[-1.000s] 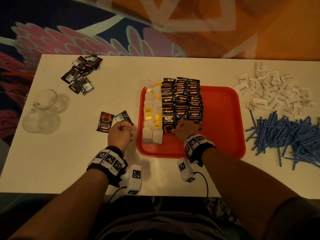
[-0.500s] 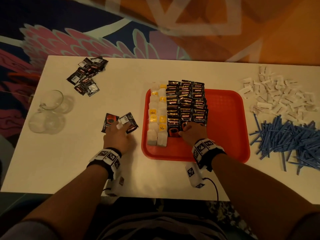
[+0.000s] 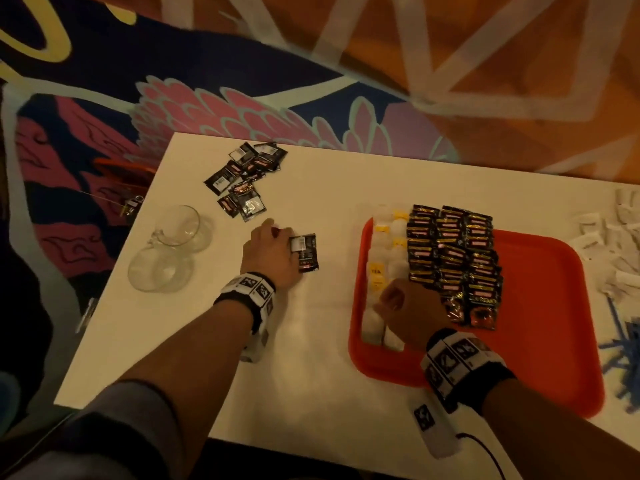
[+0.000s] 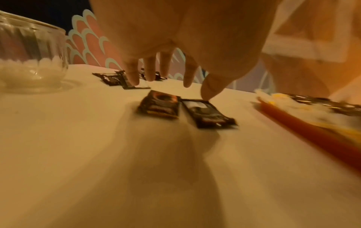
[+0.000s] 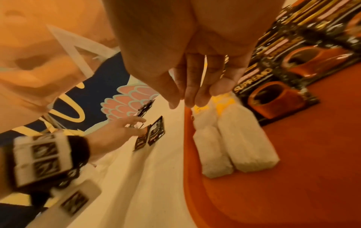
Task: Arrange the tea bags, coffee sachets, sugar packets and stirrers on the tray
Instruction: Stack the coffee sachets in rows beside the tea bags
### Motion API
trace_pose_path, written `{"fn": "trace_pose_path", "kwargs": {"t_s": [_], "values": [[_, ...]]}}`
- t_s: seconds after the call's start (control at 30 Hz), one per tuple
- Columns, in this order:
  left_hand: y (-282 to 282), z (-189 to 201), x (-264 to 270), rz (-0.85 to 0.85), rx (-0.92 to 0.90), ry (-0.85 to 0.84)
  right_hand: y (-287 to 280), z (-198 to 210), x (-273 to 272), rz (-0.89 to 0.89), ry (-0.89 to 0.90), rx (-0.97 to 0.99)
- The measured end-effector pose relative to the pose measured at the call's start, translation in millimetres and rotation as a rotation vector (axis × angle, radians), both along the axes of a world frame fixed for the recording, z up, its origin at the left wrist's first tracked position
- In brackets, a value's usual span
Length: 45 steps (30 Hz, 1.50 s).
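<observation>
1. Tea bags [image 3: 382,271]: done as far as visible. Two columns along the left side of the red tray [image 3: 540,341], running near to far.
2. Coffee sachets on tray [image 3: 455,258]: partly done. Overlapping rows sit just right of the tea bags, filling the tray's middle.
3. Coffee left over: two loose sachets [image 3: 304,252] lie on the counter [image 3: 311,358] left of the tray, side by side per the left wrist view. A further scattered pile [image 3: 246,180] sits at the counter's far left.
4. Sugar packets [image 3: 602,244]: not started, judging from the heap still on the counter far right of the tray.
5. Stirrers [image 3: 620,337]: not started. Blue heap on the counter near right, off the tray.
6. The tray's right half is bare red, presumably room for sugar and stirrers.
7. Left hand [image 3: 272,258]: open, fingers spread and pointing down over the two loose sachets. Thumb tip [image 4: 208,94] touches the right one; nothing gripped yet.
8. Right hand [image 3: 410,313]: over the near end of the tea columns, fingers bunched and loosely curled, empty in the right wrist view.
9. Two glass cups [image 3: 166,251] at the left counter edge, not part of the job.
10. Estimate: roughly halfway. Remaining coffee first, then sugar and stirrers.
</observation>
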<state>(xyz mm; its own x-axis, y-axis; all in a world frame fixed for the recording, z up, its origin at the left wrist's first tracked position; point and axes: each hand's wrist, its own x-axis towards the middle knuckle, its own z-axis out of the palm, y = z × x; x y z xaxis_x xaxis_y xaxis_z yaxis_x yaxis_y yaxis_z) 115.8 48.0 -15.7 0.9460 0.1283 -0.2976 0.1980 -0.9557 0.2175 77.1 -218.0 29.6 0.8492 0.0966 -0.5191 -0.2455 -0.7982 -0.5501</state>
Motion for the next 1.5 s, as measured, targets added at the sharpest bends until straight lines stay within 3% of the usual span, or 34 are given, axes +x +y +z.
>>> {"fn": "trace_pose_path", "kwargs": {"t_s": [0.3,0.47,0.8,1.1,1.27,1.4,1.5], "values": [[65,-5,142,0.079,0.068,0.195,38,-3,12,0.061,0.029,-0.001],[77,-18,167,0.056,0.014,0.317,49,-7,15,0.076,0.076,-0.022],[35,-20,50,-0.104,-0.002,0.311,94,-32,38,0.291,0.116,-0.126],[22,-33,-45,-0.123,-0.013,0.175,130,-47,43,0.273,0.004,-0.199],[42,-20,-79,-0.008,-0.115,-0.082,134,-44,37,0.317,-0.049,-0.259],[69,-21,-86,0.16,-0.147,0.054,144,-41,19,0.439,-0.047,-0.219],[78,-20,-83,0.178,-0.126,0.082,149,-45,6,0.546,-0.048,-0.289]]}}
